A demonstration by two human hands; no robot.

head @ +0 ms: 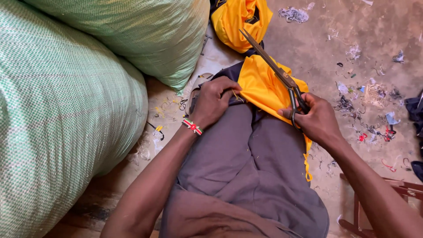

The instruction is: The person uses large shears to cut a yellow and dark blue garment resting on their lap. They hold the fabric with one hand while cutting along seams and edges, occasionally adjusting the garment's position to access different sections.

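- The yellow fabric (260, 88) lies draped over the person's knees, on top of a dark navy cloth (229, 72), and trails up across the floor to a bunched yellow heap (238, 20) near the top of the view
- A frayed yellow strip (307, 165) hangs down off the right thigh
- The right hand (315, 119) has its fingers curled shut through the loops of a pair of long dark scissors (275, 70); the blades lie almost together, pointing up and away over the yellow cloth
- The left hand (213, 101) is closed in a loose fist, pinching the left edge of the yellow fabric where it meets the navy cloth; a bit of thread shows just beside the knuckles
- A beaded bracelet (192, 126) in red, white, green and black sits on the left wrist
- The person sits in grey trousers (246, 176), legs stretched forward under the work
- To the left, two big woven green sacks (66, 110) are stacked close, one leaning over the other, just beside the left leg
- The concrete floor (317, 48) to the right is strewn with thread clippings and cloth scraps (372, 114)
- A piece of a reddish wooden frame (398, 187) shows at the lower right, under the right forearm
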